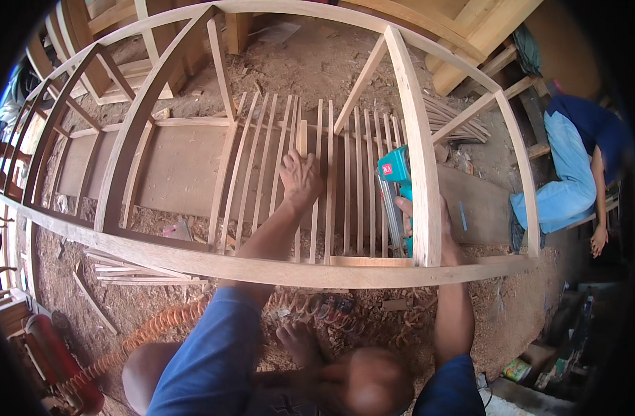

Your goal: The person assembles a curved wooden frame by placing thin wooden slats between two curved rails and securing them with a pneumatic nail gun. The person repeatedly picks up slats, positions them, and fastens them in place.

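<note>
A long pale wooden frame (283,272) stands before me, and both my arms reach into it. Thin parallel wooden slats (331,173) run across its lower part. My left hand (301,182) is closed around a short wooden piece (302,136) lying among the slats, its fingers curled over the near end. In my right hand (405,206) is a teal nail gun (394,166) with a grey magazine, held over the slats at the right. A frame upright (418,152) hides part of that hand and of the nail gun.
An orange coiled hose (165,322) crosses the shavings-covered floor near my feet. Loose slats lie in a pile (144,269) at the near left and a bundle (456,119) at the far right. A red tank (64,364) stands lower left. Another person (570,159) sits at the right.
</note>
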Tool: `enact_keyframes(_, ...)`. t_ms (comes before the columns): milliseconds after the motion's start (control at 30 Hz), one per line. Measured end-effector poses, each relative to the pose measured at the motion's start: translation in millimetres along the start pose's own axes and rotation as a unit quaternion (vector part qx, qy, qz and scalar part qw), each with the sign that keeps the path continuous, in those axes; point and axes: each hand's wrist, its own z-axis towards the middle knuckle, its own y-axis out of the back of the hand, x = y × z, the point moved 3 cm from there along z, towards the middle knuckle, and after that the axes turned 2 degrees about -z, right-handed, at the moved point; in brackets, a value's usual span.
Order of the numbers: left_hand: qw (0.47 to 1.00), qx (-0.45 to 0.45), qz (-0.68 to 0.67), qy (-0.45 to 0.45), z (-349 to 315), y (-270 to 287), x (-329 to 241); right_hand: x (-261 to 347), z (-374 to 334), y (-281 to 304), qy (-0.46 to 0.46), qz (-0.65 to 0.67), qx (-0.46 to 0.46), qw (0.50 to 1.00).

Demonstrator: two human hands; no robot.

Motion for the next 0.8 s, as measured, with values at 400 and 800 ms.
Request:
enact_keyframes(400,0.99,-0.013,-0.009,-0.139,-6.4,-35.8,-25.0,41.3,37.4,-24.2,-0.038,-0.109,0.015,0.993)
enact_keyframes(800,0.991,-0.04,-0.024,-0.125,-0.6,-41.8,-20.3,70.6,147.3,-98.6,-0.013,-0.172,0.043,0.984)
